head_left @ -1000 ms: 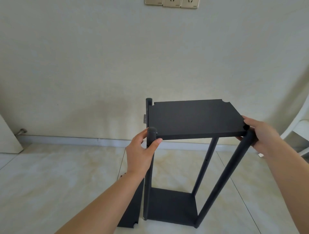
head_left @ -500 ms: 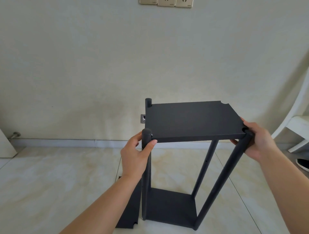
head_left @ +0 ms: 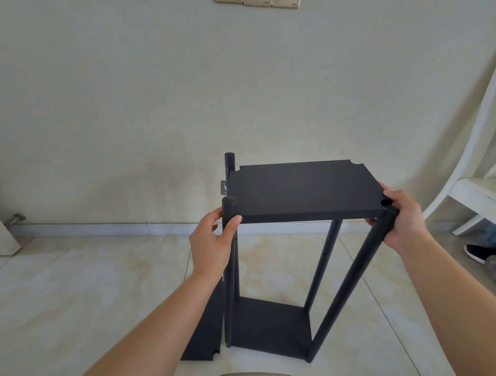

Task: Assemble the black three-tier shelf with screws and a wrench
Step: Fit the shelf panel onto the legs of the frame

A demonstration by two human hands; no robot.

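Four black poles rise from a bottom board [head_left: 268, 326] that rests on the tiled floor [head_left: 80, 281], and a top board [head_left: 303, 188] is held level near their upper ends. The near left pole [head_left: 228, 268] is gripped by the left hand [head_left: 212, 244], with the thumb curled across its front just under the board's near left corner and the other fingers wrapped behind it. The near right pole [head_left: 357, 279], which leans inward toward its top, is held by the right hand [head_left: 400, 217], whose fingers are curled round the pole's top and the board's near right corner; a round hole in the board is seen just beside the thumb. The far left pole [head_left: 230, 163] stands above the board's edge, and a small metal bracket [head_left: 223, 187] is seen beside it. A third board [head_left: 205, 330] lies flat on the floor, just left of the frame. A white chair [head_left: 472, 193] and a dark shoe [head_left: 479, 253] are seen at the right, and wall sockets [head_left: 257, 2] at the top.
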